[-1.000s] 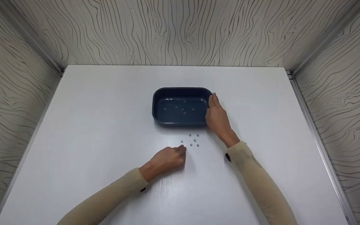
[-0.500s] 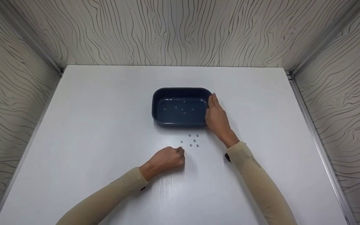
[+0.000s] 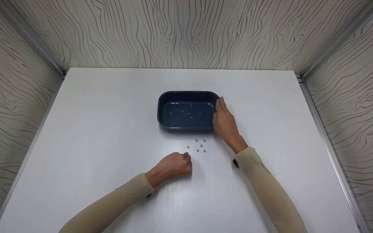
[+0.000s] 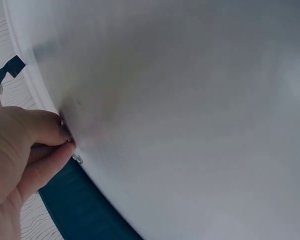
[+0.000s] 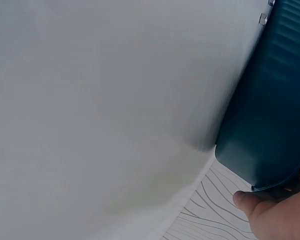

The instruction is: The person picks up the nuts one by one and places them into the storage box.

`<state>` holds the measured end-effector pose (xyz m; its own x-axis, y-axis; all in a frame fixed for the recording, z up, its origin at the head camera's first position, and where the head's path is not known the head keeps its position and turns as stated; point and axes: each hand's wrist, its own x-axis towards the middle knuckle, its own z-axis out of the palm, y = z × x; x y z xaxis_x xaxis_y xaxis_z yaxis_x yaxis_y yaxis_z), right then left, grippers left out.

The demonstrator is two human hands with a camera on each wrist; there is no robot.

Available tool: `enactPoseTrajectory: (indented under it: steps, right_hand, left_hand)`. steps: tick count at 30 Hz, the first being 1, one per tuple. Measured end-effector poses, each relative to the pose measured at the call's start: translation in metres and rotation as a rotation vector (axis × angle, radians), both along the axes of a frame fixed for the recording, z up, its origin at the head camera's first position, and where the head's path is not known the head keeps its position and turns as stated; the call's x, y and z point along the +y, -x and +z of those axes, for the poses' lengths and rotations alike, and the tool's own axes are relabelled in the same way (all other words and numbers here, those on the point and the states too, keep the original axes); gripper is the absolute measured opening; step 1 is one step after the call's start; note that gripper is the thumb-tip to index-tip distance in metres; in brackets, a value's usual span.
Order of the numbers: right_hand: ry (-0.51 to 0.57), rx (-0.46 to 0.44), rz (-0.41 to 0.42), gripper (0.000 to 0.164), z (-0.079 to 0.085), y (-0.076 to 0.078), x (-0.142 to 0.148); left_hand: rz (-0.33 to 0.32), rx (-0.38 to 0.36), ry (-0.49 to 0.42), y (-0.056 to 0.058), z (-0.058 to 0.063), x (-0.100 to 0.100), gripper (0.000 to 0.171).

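In the head view my left hand (image 3: 175,165) is low over the white table, just below several small metal nuts (image 3: 201,146). Its thumb and fingers are pressed together at the tabletop, and a small glint of metal, seemingly a nut (image 4: 62,121), shows between them in the left wrist view. My right hand (image 3: 226,124) grips the right end of a deep dark-blue rectangular tray (image 3: 186,129). Part of that hand and the tray's side (image 5: 262,120) appear in the right wrist view. Several more nuts (image 3: 191,117) lie scattered on the tray's floor.
The white table (image 3: 92,129) extends around the tray on every side. Wood-grain patterned panels (image 3: 180,35) stand behind it and at left and right, with metal frame rails along the side edges.
My left hand's fingertips have drawn slightly away from the nearest nut and curled in a little. My right hand, the tray and the loose nuts stay practically where they were.
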<state>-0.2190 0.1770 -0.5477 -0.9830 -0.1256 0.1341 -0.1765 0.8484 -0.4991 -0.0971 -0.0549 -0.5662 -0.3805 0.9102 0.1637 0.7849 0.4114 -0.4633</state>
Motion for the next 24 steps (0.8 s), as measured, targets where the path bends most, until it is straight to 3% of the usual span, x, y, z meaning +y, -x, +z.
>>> enactPoseTrajectory:
  steps: [9,24]
  right_hand:
    - [0.006,-0.015,0.001,0.057,-0.0016,0.0002,0.0009]
    - [0.005,-0.028,-0.005,0.057,-0.0001,0.0016,0.0007]
  left_hand:
    - [0.014,-0.019,-0.017,-0.0008,-0.0008,0.0009,0.018]
    - [0.005,0.023,-0.024,0.0002,-0.0039,-0.0034,0.015]
